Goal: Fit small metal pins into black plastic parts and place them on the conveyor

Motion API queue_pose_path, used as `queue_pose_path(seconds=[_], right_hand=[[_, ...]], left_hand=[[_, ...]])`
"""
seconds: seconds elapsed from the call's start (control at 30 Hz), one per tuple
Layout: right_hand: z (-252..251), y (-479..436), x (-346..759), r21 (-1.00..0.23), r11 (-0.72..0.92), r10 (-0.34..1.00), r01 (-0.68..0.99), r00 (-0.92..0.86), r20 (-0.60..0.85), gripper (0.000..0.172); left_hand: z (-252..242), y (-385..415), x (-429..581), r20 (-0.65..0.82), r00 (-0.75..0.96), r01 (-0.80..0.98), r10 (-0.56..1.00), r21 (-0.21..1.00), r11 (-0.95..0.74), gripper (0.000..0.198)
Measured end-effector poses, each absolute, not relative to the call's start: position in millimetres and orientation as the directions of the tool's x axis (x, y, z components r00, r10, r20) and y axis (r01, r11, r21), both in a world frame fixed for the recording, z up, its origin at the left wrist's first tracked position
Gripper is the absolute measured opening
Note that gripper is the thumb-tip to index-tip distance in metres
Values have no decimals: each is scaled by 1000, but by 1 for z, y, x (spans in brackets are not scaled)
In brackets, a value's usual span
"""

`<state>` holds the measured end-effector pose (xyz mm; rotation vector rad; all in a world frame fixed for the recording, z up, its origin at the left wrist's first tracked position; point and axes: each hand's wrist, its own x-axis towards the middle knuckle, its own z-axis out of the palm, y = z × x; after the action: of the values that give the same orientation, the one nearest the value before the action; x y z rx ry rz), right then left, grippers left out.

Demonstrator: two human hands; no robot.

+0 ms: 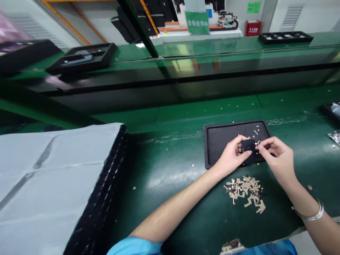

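My left hand (235, 152) grips a small black square part (248, 145) between thumb and fingers, above a shallow black tray (219, 140). At the right edge of that part, my right hand (277, 152) has thumb and forefinger pinched together. Something small and pale shows at these fingertips, too small to name. A few tiny beige bits (255, 132) lie in the tray. Just in front of the tray, a loose heap of small beige and black pieces (245, 191) is spread on the green table (180, 198).
A tall stack of black trays topped by a pale sheet (66, 170) stands at the left. Beyond the table runs a raised green shelf (225, 44) carrying black trays (285, 37). At the far right are another black tray (330, 111) and a clear bag (335, 136).
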<state>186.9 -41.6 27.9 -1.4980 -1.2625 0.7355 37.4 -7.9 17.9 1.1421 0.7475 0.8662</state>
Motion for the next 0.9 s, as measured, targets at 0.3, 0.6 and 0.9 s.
queue_pose_path(seconds=[0.3, 0.6, 0.9], right_hand=[[37, -40, 185, -934, 69, 955, 351, 248, 163, 5], [35, -40, 189, -931, 73, 957, 358, 238, 167, 5], [40, -42, 188, -908, 97, 948, 408, 240, 209, 7]], left_hand=[[19, -9, 38, -59, 483, -185, 873, 968, 168, 26], [15, -7, 38, -4, 486, -199, 874, 973, 115, 24], [16, -7, 39, -10, 484, -209, 875, 970, 127, 25]])
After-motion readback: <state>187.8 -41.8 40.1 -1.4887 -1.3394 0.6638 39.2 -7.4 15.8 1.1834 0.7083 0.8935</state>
